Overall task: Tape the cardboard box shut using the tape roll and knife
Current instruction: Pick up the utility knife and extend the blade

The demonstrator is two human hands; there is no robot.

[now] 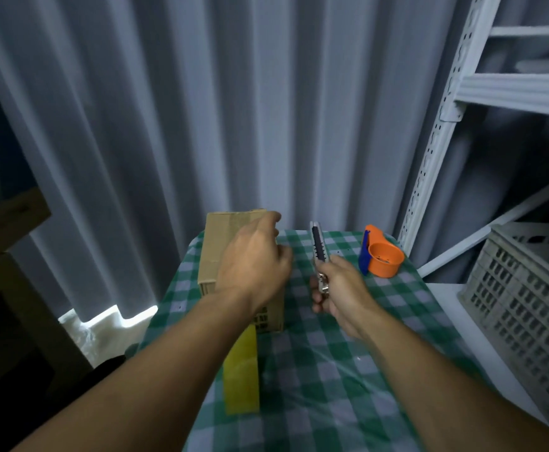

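A small brown cardboard box stands on the far left part of a desk covered with a green-and-white checked cloth under clear plastic. The person's left hand lies over the top and right side of the box, fingers curled down over its upper edge; the motion blur there makes it impossible to tell whether the hand grips the box or only presses on it. A strip of yellowish tape runs from under the left wrist, at the near face of the box, down toward the camera across the cloth.

The right hand is clenched around the lower part of a grey utility knife with a dark slider, which it holds upright just to the right of the box, apart from it, with the tip pointing away from the person. Whether a blade is out cannot be seen.

Farther right, near the back corner of the desk, rests an orange-and-blue plastic tape dispenser, untouched by either hand. Behind the desk hangs a pale pleated curtain. To the right stands a white perforated metal shelving rack, and a grey plastic lattice crate sits on a white surface beside the desk.
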